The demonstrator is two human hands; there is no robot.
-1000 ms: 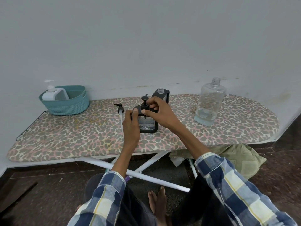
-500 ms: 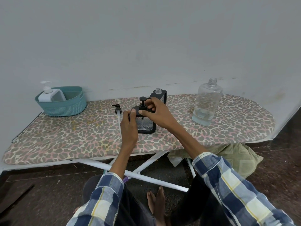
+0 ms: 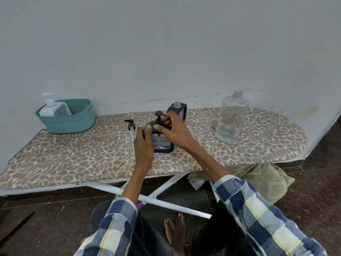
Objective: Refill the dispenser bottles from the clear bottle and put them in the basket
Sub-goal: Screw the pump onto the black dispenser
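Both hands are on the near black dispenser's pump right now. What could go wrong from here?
1. The clear bottle stands uncapped on the padded ironing board, liquid at its bottom; a jolt might tip and spill it.
2. The rear black dispenser is open-necked just behind the right hand; pulling back could knock it.
3. The loose pump lies beside the left hand and may get swept off.
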